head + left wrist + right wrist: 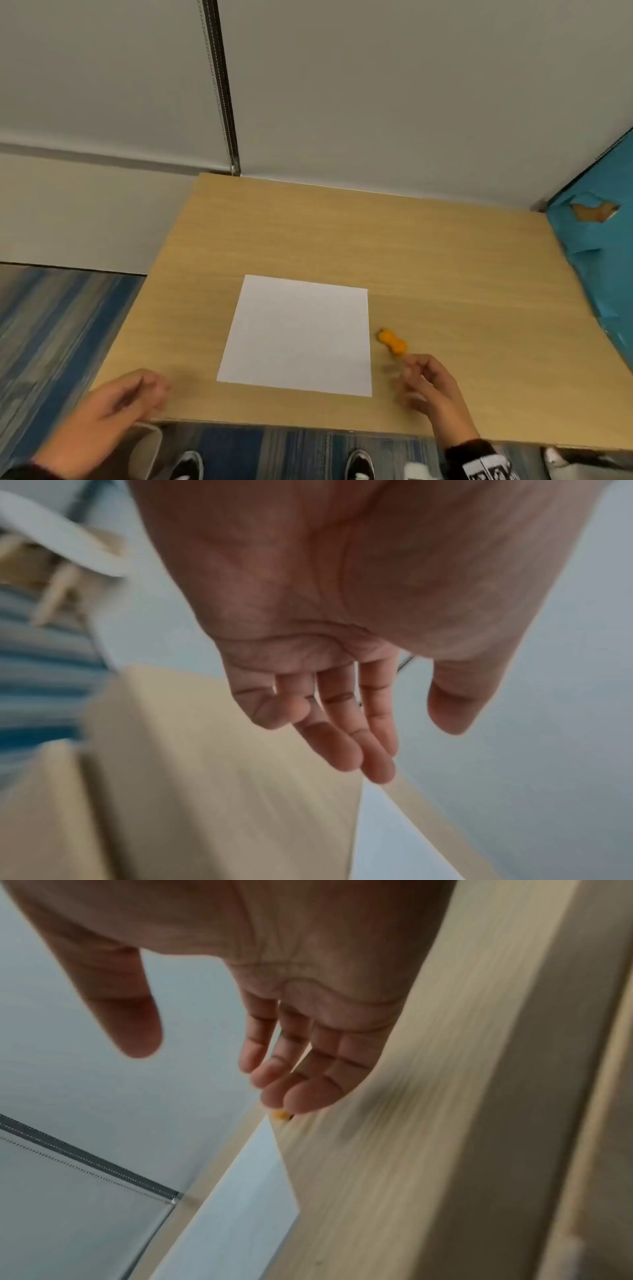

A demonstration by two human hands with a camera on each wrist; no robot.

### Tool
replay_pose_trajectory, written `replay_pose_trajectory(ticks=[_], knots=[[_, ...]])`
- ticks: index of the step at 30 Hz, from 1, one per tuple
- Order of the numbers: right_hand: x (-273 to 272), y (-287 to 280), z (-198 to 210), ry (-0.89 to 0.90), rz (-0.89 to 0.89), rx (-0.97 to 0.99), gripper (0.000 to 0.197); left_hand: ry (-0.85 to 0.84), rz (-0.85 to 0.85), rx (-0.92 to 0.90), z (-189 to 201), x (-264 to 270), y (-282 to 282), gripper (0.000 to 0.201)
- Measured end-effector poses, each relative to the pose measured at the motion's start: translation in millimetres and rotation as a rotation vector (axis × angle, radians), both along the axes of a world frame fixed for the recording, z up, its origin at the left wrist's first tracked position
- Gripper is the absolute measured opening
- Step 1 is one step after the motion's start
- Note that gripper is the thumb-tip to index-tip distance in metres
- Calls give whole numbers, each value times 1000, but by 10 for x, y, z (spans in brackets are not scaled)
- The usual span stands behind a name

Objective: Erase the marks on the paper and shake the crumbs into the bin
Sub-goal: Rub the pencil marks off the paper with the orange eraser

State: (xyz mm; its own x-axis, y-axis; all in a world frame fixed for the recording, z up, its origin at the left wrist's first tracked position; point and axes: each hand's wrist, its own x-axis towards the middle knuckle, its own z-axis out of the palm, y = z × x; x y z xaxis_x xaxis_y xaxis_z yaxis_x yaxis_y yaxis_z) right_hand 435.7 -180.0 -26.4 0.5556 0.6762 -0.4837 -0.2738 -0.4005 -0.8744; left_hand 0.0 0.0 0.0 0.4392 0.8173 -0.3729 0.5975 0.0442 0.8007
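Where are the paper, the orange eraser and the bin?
paper (298, 334), head view, middle of the sheet
eraser (392, 341), head view, its middle
bin (150, 442), head view, its pale rim

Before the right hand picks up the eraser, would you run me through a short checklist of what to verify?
1. Orange eraser free on the table, just right of the paper: ok.
2. Right hand empty, fingers relaxed, just short of the eraser: ok.
3. Left hand empty, at the table's near left edge: ok.
4. Paper lying flat: ok.
5. Marks visible on the paper: cannot tell.
6. Bin below the left hand: ok.
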Motion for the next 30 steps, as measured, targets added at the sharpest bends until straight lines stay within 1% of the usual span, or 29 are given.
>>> replay_pose_trajectory(ticks=[1,2,3,4,5,7,9,11,15,17,19,22,23,26,29,30], knots=[[-9,126,-67,-29,7,7,30,-21,-39,50,11,153,81,40],[-20,226,-86,-37,-15,-15,23,43,-75,86,43,315,178,25],[-9,335,-141,-24,-57,-10,20,54,-117,119,41,474,278,18],[8,441,-171,-28,-107,-17,20,61,-154,159,47,657,385,17],[29,515,-240,-51,-150,-21,21,51,-192,143,39,812,475,19],[81,586,-363,-172,-196,-67,29,30,-245,149,-31,1054,653,24],[146,613,-450,-314,-140,-127,33,103,-309,258,-169,1218,829,36],[203,628,-514,-402,-88,-130,30,246,-438,370,-317,1341,939,54],[265,599,-633,-447,-4,-90,24,648,-773,382,-516,1409,968,83],[276,596,-649,-453,20,-90,21,763,-853,416,-525,1365,905,93],[261,574,-646,-459,28,-83,22,805,-866,463,-536,1312,795,98],[122,492,-645,-480,15,-21,27,804,-850,513,-562,1215,546,103],[43,458,-635,-483,16,5,29,794,-841,506,-556,1169,463,104],[-189,361,-541,-510,43,74,32,736,-797,464,-534,1029,273,97],[-348,356,-400,-564,109,107,27,724,-791,435,-550,934,207,109],[-395,355,-351,-566,123,136,27,720,-791,433,-562,915,193,110]])
